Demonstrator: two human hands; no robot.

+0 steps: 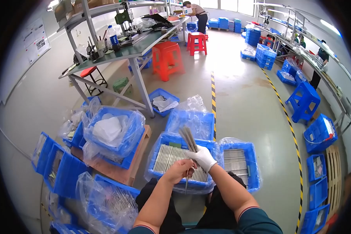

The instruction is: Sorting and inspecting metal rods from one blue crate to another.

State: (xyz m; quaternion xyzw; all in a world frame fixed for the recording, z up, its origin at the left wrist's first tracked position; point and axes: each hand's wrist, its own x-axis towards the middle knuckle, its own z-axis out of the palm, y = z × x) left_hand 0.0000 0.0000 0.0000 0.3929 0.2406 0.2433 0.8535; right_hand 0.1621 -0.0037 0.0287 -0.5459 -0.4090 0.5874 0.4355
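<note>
My right hand (202,158), in a white glove, is closed round a bundle of thin metal rods (188,138) that point up and away from me. Just left of and below it, my bare left hand (180,171) pinches a single metal rod (187,182), which hangs nearly upright from the fingers. Both hands are over a blue plastic crate (158,141) lined with clear film. Rows of similar metal rods (165,156) lie side by side in that crate. Close on its right stands a second blue crate (255,163), also holding rods in a row.
A film-covered blue crate (171,124) sits beyond the rods. Leftward, more blue crates (117,146) stand on a wooden pallet (138,163). A green-topped workbench (132,48), red stools (167,58) and a blue stool (303,101) are farther off. Another person (201,15) bends over the bench.
</note>
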